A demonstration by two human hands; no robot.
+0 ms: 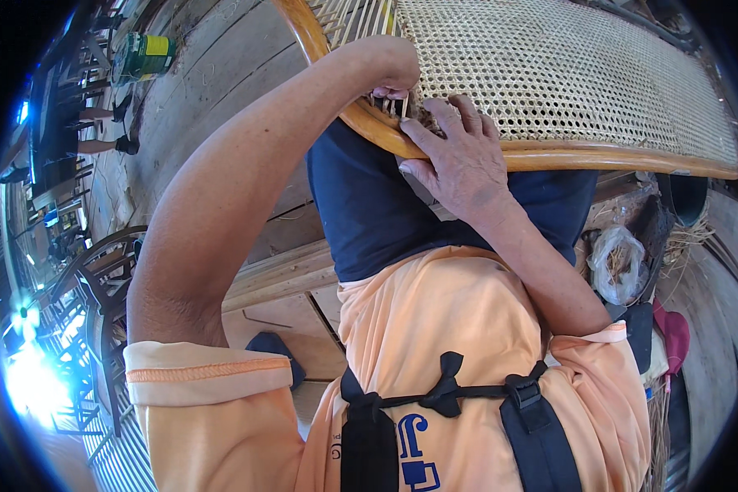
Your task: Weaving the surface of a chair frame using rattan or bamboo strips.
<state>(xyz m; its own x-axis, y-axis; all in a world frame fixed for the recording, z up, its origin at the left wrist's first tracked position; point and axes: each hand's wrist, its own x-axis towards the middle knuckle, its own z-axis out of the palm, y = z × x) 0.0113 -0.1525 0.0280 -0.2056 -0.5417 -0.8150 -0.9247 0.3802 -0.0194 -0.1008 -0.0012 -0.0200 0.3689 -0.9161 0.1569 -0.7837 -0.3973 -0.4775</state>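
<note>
Pale cane panel [549,74]: weaving step, seemingly, at near-left corner. Right hand [471,164] spreads fingers over wooden rim [607,156]; left hand [389,61] curls, pinch can't tell. Next likely needs snug pull.

Left hand [397,67] and right hand [471,162] touch a wood-framed cane panel [553,70].

a curved wooden frame [623,158], glossy and honey-brown, lies over the person's thighs [369,201], its rounded corner to the left and its long near edge running off to the right. pale cane webbing [541,78] fills most of it, woven flat into a regular mesh of small holes. toward the left end, straight strands [361,15] run side by side with wider gaps.
</note>
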